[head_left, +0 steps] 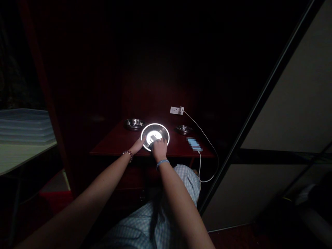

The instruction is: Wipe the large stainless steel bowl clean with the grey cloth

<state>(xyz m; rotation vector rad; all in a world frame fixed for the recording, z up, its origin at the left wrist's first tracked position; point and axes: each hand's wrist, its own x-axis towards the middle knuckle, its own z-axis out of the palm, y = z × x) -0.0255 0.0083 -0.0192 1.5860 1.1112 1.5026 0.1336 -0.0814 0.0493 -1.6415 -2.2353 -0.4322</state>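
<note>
My left hand (137, 145) grips the left rim of a shiny metal bowl (145, 130), which is tilted towards me near the front edge of the dark red desk (109, 148). Inside the bowl, my right hand (160, 149) has its fingers curled downwards over the brightly lit bottom. Glare and the hand itself hide whatever those fingers may hold. A second metal bowl (134, 124) sits behind and to the left, and a smaller metal bowl (184, 130) stands to the right.
Right of the bowls lies a phone (194, 144) with a white cable (207, 136) running to a charger (181, 110) in the wall socket (174, 110). Stacked clear plastic boxes (24, 124) rest on a pale table (26, 152) at left. A sliding door (280, 114) bounds the right side.
</note>
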